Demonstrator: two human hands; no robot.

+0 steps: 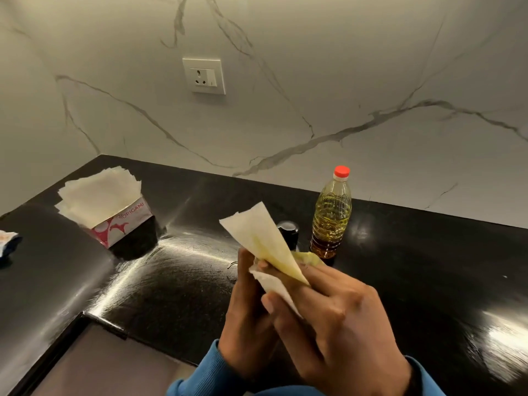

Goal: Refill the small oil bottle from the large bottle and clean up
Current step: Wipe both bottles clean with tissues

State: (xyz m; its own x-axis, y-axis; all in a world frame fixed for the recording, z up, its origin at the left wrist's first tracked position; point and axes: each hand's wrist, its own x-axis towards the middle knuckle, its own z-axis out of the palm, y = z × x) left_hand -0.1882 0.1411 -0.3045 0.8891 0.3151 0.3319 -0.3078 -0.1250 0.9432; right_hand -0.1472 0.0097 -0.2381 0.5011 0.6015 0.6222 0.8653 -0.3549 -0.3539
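Observation:
Both my hands hold one oil-stained paper tissue (261, 238) above the black counter (171, 281). My left hand (248, 318) grips its lower part from the left. My right hand (334, 318) pinches it from the right, fingers curled round the yellowed fold. The large oil bottle (331, 215), clear with a red cap and yellow oil, stands upright behind my hands. Beside it on the left, the black top of the small oil bottle (288, 231) shows; the tissue hides most of it.
An open tissue pack (114, 212) with several sheets fanned out sits at the back left. A small blue and white packet (8, 244) lies at the left edge. A wall socket (204, 76) is on the marble backsplash. The counter edge runs along the lower left.

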